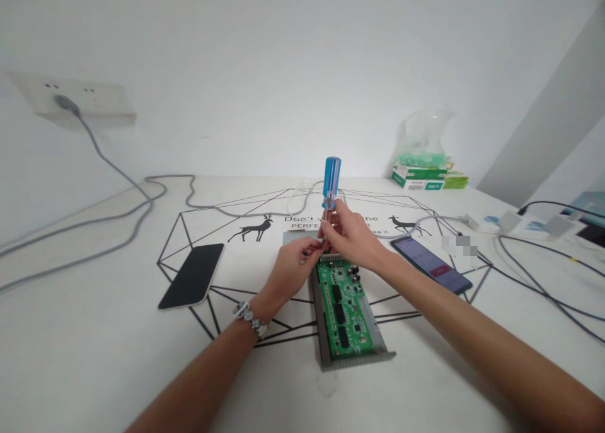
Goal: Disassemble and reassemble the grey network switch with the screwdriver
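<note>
A screwdriver (pixel 332 176) with a clear blue handle stands nearly upright over the far end of a green circuit board (pixel 348 310). The board sits in a grey metal tray (pixel 316 319) on the table. Just below the handle, the fingers of my right hand (pixel 352 234) are wrapped round the shaft. My left hand (pixel 295 263), with a watch or bracelet (pixel 251 318) on its wrist, is closed in a pinch beside the lower shaft, at the tray's far end. Both hands cover the screwdriver's tip, and what the left fingers pinch is hidden.
A dark-screened phone (pixel 193 277) lies left, another phone (pixel 430 266) with a lit screen lies right. Grey cable (pixel 137 228) runs from a wall socket (pixel 85 99) across the table. White adapters (pixel 524 225) with black cords sit right. Small boxes (pixel 418 176) and a plastic bag (pixel 422 137) stand by the wall.
</note>
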A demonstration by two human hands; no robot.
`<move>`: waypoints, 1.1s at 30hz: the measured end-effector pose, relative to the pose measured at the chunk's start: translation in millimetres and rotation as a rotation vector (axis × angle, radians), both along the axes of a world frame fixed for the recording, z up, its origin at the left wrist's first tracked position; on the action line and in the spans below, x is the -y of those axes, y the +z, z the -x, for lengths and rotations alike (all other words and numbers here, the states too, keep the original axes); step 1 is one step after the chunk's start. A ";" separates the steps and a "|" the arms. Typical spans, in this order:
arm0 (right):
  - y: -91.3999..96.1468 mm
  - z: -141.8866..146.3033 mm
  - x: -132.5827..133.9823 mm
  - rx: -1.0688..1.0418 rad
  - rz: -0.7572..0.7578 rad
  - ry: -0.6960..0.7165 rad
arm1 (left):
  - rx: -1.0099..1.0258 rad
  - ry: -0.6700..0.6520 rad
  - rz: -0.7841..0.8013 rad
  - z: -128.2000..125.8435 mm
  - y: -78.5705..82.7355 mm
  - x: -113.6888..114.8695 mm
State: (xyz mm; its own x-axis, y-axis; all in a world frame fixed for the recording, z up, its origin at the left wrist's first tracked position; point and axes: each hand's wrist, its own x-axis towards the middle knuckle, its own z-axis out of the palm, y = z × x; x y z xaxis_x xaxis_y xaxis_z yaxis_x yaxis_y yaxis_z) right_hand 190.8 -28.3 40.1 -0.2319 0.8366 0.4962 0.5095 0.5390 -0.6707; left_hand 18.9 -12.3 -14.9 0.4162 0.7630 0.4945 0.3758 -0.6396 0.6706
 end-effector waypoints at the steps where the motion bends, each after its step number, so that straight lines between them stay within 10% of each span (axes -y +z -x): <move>1: 0.4 -0.1 0.3 0.003 -0.001 -0.001 | 0.000 0.000 0.006 -0.3 0.7 0.5; 25: 4.1 -4.8 3.4 -0.005 0.020 -0.010 | -0.029 -0.021 0.011 -3.3 -1.1 1.2; 33: 8.3 0.1 6.6 -0.102 -0.098 -0.241 | -0.038 -0.002 0.031 -4.7 5.1 5.7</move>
State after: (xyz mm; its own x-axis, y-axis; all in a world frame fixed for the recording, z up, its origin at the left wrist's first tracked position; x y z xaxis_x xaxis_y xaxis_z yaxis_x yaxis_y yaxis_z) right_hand 190.8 -35.0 48.4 0.0233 0.8086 0.5879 0.5637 0.4750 -0.6757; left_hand 23.6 -18.0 -9.8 0.4354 0.7771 0.4544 0.4002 -0.6192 0.6756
